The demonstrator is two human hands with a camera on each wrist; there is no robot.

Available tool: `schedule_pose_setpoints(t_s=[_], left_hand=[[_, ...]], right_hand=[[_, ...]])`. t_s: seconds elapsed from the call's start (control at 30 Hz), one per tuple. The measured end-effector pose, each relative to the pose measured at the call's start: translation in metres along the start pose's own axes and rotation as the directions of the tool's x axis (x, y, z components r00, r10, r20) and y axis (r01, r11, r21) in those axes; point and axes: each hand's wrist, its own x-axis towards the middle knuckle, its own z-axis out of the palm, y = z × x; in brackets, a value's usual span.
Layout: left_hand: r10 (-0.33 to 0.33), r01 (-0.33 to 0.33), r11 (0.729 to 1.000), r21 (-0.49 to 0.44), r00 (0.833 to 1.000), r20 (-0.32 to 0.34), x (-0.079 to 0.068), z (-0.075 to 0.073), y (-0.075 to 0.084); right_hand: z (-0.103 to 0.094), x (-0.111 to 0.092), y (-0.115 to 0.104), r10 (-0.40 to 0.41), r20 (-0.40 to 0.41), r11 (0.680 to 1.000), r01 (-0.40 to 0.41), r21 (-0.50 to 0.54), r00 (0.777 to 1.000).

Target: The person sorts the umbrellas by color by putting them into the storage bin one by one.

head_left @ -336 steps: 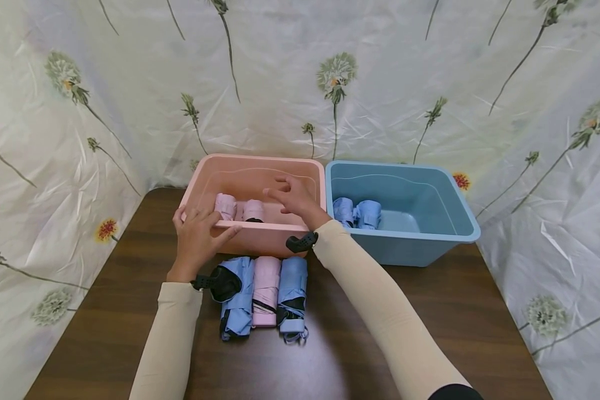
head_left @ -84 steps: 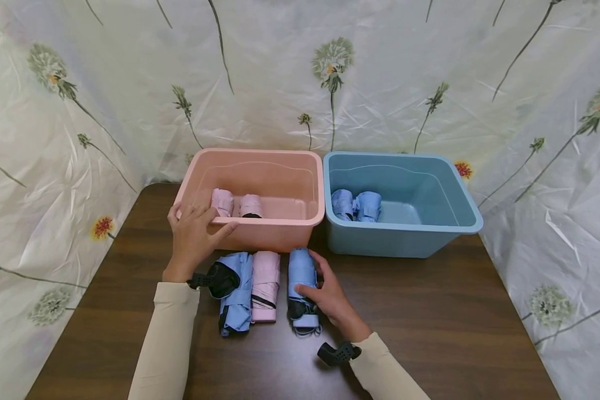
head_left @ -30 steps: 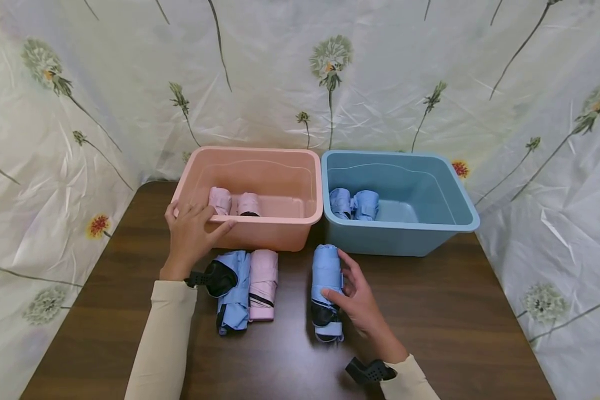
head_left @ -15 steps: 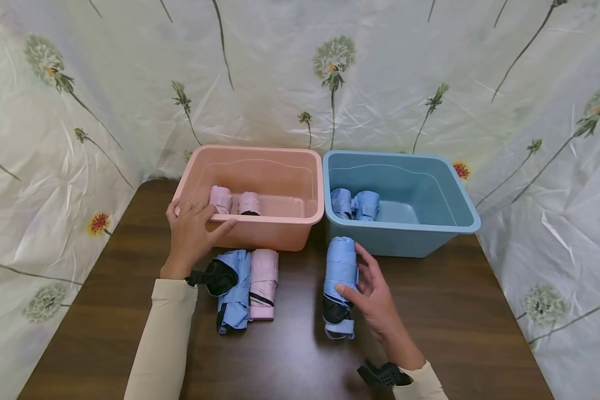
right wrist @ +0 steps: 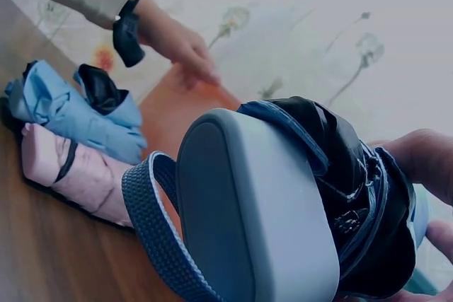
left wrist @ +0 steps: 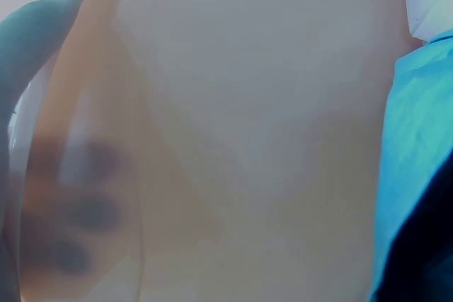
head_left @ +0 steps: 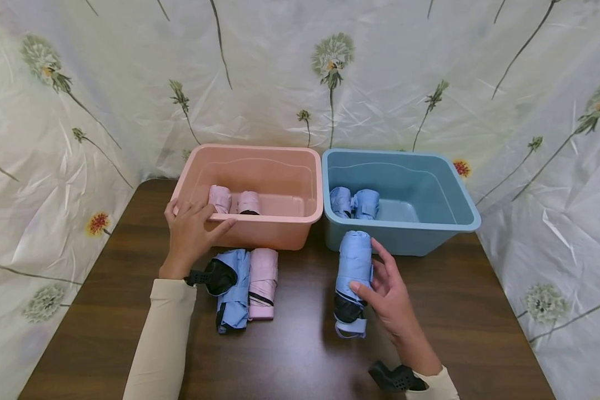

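Note:
My right hand [head_left: 394, 297] holds a folded blue umbrella [head_left: 354, 261] by its right side, thumb across the front, just before the blue bin. The right wrist view shows its pale handle end [right wrist: 283, 210] and wrist strap [right wrist: 157, 224] close up. My left hand [head_left: 190, 233] grips the near left rim of the pink bin [head_left: 275, 236]; fingers reach inside, and their shadows show through the wall in the left wrist view. Below that hand lie another folded blue umbrella [head_left: 239, 303], partly hidden by the wrist camera, and a folded pink umbrella [head_left: 264, 278], side by side.
Two pink umbrellas [head_left: 220, 199] stand inside the pink bin. The blue bin [head_left: 410, 240], close beside it on the right, contains two blue umbrellas [head_left: 366, 204]. Both bins sit at the back of the brown wooden table [head_left: 290, 366], before a flower-printed sheet [head_left: 260, 66].
My right hand came back from over the pink bin, took the rightmost blue umbrella from the row and carried it right, towards the blue bin. My left hand stays on the pink bin's rim.

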Motion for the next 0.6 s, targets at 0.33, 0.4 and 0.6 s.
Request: schedule_pose_setpoints(t_s=[0.33, 0.4, 0.6], left_hand=[[-0.007, 0.007, 1.000, -0.003, 1.000, 0.008, 0.000, -0.001, 0.002], [-0.009, 0.009, 1.000, 0.000, 1.000, 0.012, 0.000, -0.002, 0.002], [-0.007, 0.007, 1.000, 0.000, 1.000, 0.017, 0.000, -0.002, 0.002]], right_hand=[[-0.010, -0.004, -0.021, -0.060, -0.014, 0.998, 0.060, 0.015, 0.998], [-0.011, -0.005, -0.026, -0.078, -0.015, 0.997, 0.079, 0.024, 0.997], [-0.019, -0.007, -0.037, -0.124, -0.009, 0.990, 0.124, 0.062, 0.992]])
